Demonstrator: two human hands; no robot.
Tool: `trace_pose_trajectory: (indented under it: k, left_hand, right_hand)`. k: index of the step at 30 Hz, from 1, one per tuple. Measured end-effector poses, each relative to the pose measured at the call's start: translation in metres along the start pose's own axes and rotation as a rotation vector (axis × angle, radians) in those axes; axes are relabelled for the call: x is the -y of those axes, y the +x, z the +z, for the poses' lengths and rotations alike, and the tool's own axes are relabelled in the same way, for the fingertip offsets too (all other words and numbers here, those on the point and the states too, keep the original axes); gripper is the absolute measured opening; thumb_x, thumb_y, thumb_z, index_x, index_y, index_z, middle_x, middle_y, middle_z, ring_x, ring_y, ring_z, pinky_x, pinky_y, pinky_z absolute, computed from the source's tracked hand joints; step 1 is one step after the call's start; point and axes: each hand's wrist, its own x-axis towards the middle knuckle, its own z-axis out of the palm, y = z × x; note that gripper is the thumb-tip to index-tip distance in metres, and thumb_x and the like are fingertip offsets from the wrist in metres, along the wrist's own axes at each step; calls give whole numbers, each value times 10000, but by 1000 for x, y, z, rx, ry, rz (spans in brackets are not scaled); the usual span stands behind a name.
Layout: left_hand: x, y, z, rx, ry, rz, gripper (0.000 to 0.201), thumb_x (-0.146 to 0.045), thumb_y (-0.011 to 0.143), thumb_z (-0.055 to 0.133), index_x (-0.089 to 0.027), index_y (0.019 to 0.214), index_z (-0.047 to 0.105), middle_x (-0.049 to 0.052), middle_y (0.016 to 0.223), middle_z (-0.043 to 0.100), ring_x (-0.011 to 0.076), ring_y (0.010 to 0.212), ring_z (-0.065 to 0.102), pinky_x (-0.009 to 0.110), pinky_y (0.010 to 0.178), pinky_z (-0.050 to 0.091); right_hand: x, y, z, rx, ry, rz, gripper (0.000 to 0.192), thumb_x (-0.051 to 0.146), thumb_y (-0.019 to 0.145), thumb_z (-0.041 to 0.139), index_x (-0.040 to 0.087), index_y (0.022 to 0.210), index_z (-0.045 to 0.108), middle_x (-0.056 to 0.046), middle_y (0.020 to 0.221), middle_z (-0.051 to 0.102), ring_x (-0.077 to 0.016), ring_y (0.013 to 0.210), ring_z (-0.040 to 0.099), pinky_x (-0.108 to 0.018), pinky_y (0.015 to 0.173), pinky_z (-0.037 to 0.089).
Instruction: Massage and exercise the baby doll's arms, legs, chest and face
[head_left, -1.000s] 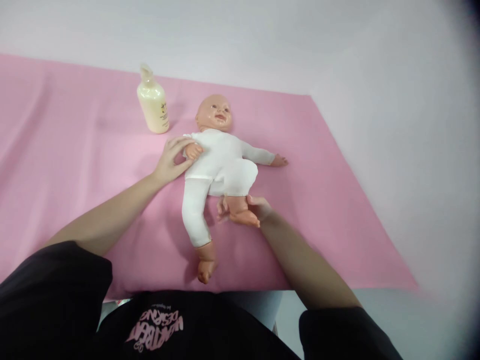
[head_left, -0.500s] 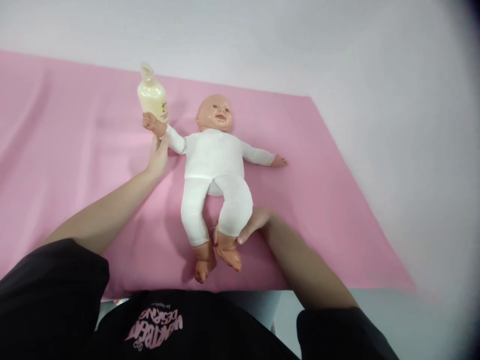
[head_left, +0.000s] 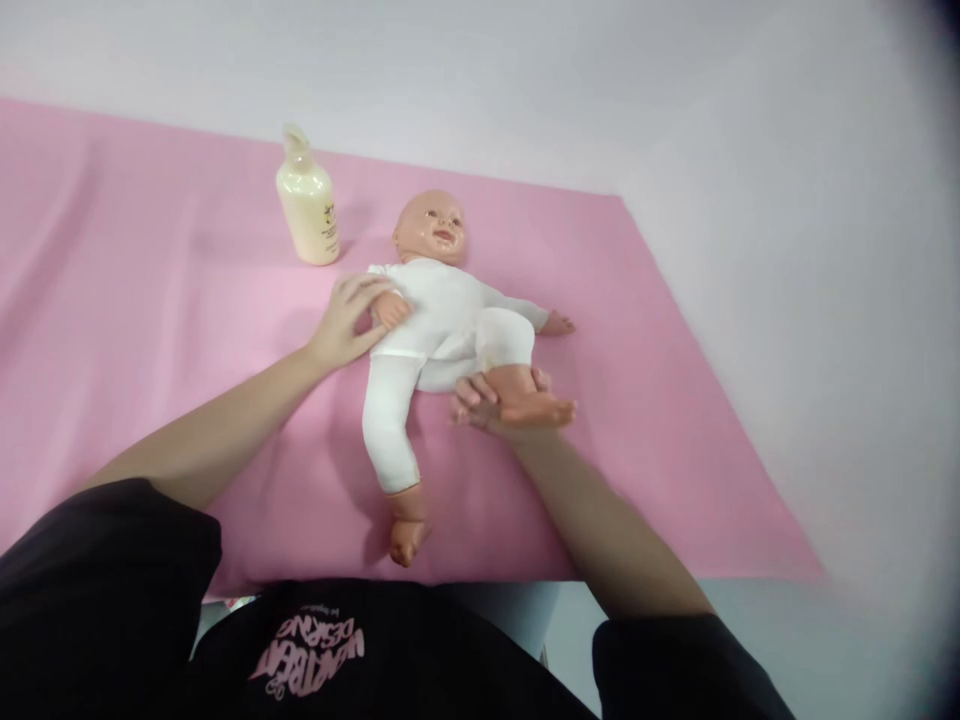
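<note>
A baby doll in a white suit lies on its back on the pink cloth, head toward the wall. My left hand grips the doll's arm, folded in against its chest. My right hand holds the doll's foot from below, with that knee bent up toward the belly. The doll's other leg lies straight, pointing at me, and its other arm stretches out to the right.
A cream-coloured lotion bottle stands upright on the cloth just left of the doll's head. The cloth's front edge runs near my body, and its right edge meets a pale surface.
The doll's arm, stretched out toward the bottle half a second ago, is folded back to its chest. The leg that was extended is bent up again.
</note>
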Motion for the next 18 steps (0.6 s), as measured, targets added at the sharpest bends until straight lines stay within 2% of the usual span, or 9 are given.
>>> trace_pose_trajectory:
  k: [2, 4, 8, 11, 14, 16, 18]
  left_hand:
    - [-7, 1, -1, 87, 64, 68, 547, -607, 966, 600, -255, 1383, 630, 160, 1397, 636, 341, 1312, 561, 572, 1162, 381]
    - [-8, 2, -1, 113, 94, 92, 507, -563, 981, 592, -265, 1388, 638, 154, 1392, 641, 333, 1298, 563, 565, 1146, 380]
    - [-5, 3, -1, 114, 106, 107, 476, -522, 983, 603, -272, 1385, 643, 147, 1386, 650, 328, 1286, 570, 557, 1135, 377]
    - [-6, 3, -1, 105, 102, 105, 479, -529, 975, 609, -258, 1368, 652, 151, 1383, 657, 328, 1285, 578, 551, 1129, 390]
    - [-10, 3, -2, 78, 69, 60, 500, -566, 960, 623, -246, 1342, 663, 150, 1372, 664, 328, 1285, 585, 550, 1142, 396]
    - [-8, 2, 0, 12, 14, -15, 535, -611, 931, 653, -241, 1318, 668, 143, 1350, 671, 329, 1286, 588, 552, 1162, 393]
    - [-1, 2, 2, -109, -87, -126, 583, -674, 896, 673, -238, 1282, 666, 130, 1305, 683, 326, 1271, 603, 548, 1160, 411]
  right_hand:
    - [6, 0, 5, -217, 77, -65, 563, 761, 859, 599, 199, 852, 633, -44, 970, 622, -182, 920, 660, -339, 913, 604]
    - [10, 1, 12, -384, 69, -23, 509, 696, 885, 601, 190, 835, 623, -41, 947, 610, -169, 871, 645, -321, 843, 614]
    - [12, 4, 20, -538, 5, 37, 506, 677, 894, 579, 181, 800, 611, -52, 912, 605, -169, 802, 623, -317, 737, 607]
    - [11, 4, 19, -537, -4, 37, 516, 684, 907, 566, 180, 807, 613, -54, 922, 608, -168, 803, 635, -317, 735, 609]
    - [11, 2, 14, -447, 19, 8, 511, 684, 899, 600, 179, 830, 629, -50, 942, 612, -168, 835, 656, -305, 759, 615]
    - [10, 1, 12, -342, 32, -6, 521, 700, 895, 612, 180, 854, 637, -50, 962, 615, -172, 873, 667, -302, 787, 619]
    - [7, 1, 12, -222, 20, -26, 552, 729, 888, 613, 178, 888, 646, -54, 980, 620, -176, 900, 673, -306, 816, 620]
